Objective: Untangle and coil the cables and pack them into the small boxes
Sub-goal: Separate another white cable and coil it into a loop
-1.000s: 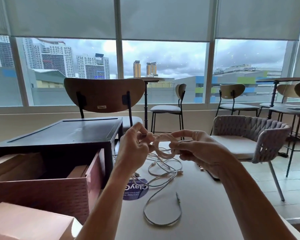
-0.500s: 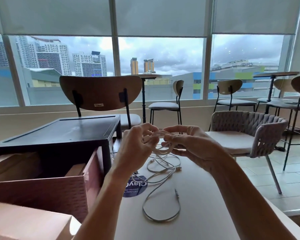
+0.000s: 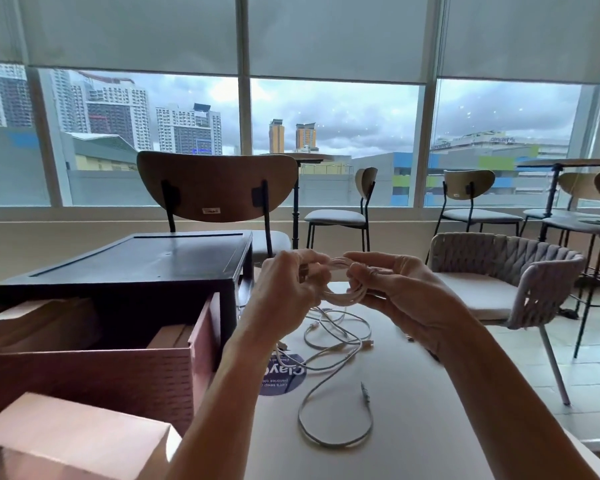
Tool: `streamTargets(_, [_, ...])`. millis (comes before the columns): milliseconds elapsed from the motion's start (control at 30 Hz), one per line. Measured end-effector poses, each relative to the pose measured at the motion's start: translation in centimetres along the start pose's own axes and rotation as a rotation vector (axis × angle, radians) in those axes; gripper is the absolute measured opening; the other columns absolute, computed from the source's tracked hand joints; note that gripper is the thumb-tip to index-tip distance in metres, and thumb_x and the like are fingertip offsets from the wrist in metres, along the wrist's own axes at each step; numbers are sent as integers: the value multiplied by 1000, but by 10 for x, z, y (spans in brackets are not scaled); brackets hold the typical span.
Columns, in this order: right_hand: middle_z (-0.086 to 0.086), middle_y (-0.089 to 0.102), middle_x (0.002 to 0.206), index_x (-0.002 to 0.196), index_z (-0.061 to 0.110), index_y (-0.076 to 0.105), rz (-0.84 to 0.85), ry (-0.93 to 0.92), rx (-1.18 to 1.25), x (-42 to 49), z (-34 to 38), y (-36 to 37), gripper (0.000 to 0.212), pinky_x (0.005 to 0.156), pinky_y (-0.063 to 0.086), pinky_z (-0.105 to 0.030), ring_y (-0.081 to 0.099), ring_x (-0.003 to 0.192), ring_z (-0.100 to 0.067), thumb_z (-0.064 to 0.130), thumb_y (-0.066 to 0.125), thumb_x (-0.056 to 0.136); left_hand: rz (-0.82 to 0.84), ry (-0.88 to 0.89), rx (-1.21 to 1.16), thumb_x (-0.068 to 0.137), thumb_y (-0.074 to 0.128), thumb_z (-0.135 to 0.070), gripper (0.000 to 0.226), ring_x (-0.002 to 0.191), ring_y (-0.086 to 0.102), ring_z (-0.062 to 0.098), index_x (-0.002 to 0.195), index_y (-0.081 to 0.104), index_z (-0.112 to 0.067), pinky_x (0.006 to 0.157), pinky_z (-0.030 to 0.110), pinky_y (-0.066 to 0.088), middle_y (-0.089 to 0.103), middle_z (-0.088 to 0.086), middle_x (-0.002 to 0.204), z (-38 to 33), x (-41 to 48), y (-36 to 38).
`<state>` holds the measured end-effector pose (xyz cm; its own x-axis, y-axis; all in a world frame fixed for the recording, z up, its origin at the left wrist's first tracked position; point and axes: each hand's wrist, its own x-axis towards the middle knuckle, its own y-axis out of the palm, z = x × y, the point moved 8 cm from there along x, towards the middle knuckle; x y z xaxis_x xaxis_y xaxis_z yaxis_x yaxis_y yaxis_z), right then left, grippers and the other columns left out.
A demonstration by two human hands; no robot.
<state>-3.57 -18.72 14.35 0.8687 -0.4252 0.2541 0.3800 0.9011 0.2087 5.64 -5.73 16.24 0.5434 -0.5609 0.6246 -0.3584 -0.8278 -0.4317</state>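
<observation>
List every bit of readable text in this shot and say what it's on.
"Clay" plus a partly hidden letter, upside down: round blue sticker on the table; its smaller lines are blurred.
Distant rooftop sign: too blurred to read.
Tag on the wooden chair: too small to read.

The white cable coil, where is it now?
The cable coil is centre of the head view, held between left hand and right hand above the loose cables.
</observation>
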Motion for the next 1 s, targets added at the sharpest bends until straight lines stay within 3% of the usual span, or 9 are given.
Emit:
streamTargets(67, [-27, 68, 99, 102, 3, 73, -64, -25, 3, -2, 2, -1, 18, 73, 60, -27, 66, 86, -27, -2, 66, 87, 86, -29, -89, 90, 72, -19, 42, 78, 73, 7, 131, 63, -25, 70, 31, 62, 72, -3, 106, 4, 1, 4])
streamTargets(133, [-25, 71, 100, 100, 5, 73, -90, -45, -2, -4, 5, 3, 17, 71, 59, -26, 69, 84, -25, -1, 65, 87, 60, 9, -66, 89, 73, -23, 44, 77, 73, 4, 131, 63, -28, 72, 29, 62, 72, -6, 113, 2, 1, 2])
streamTargets(300, [-13, 76, 90, 103, 8, 72, -53, -82, -49, -6, 11, 15, 27, 71, 59, -24, 73, 81, -19, 11, 70, 76, -144, 1, -134, 91, 70, -24, 25, 67, 71, 3, 114, 73, -17, 63, 19, 58, 76, -3, 98, -1, 0, -16])
streamTargets(467, [-10, 75, 107, 118, 11, 67, 9, -132, -139, -15, 19, 24, 40, 83, 59, -27, 72, 99, -23, 9, 73, 79, -212, -1, -190, 92, 70, -23, 20, 66, 72, 9, 110, 75, -16, 63, 25, 61, 73, -14, 85, -7, 0, -23])
streamTargets(567, [-13, 74, 109, 126, 11, 63, -50, -159, -100, -29, 24, 14, 51, 88, 58, -30, 71, 102, -26, 13, 74, 76, -159, 4, -233, 92, 68, -24, 17, 67, 72, 14, 108, 76, -20, 63, 27, 61, 75, -8, 82, -22, 0, -16])
streamTargets(733, [-15, 75, 104, 120, 12, 65, -79, -109, 9, -56, 22, -7, 38, 83, 58, -26, 72, 99, -25, -1, 68, 84, -43, -1, -262, 91, 70, -18, 14, 71, 72, 18, 103, 75, -21, 60, 20, 57, 73, -1, 85, -47, -8, 2])
streamTargets(867, [-17, 75, 103, 118, 5, 67, -135, -80, -83, -73, 19, -23, 32, 79, 58, -23, 73, 94, -23, 0, 68, 87, 62, -78, -289, 89, 72, -12, 16, 80, 74, 23, 101, 75, -23, 73, 29, 62, 74, -1, 90, -43, -25, 21])
streamTargets(1000, [-20, 74, 97, 107, 1, 71, -199, -75, -205, -81, 7, -33, 20, 71, 57, -21, 71, 82, -20, 4, 70, 88, 135, -191, -321, 89, 71, -8, 16, 86, 74, 26, 102, 74, -17, 83, 35, 61, 76, 11, 95, -23, -46, 34])
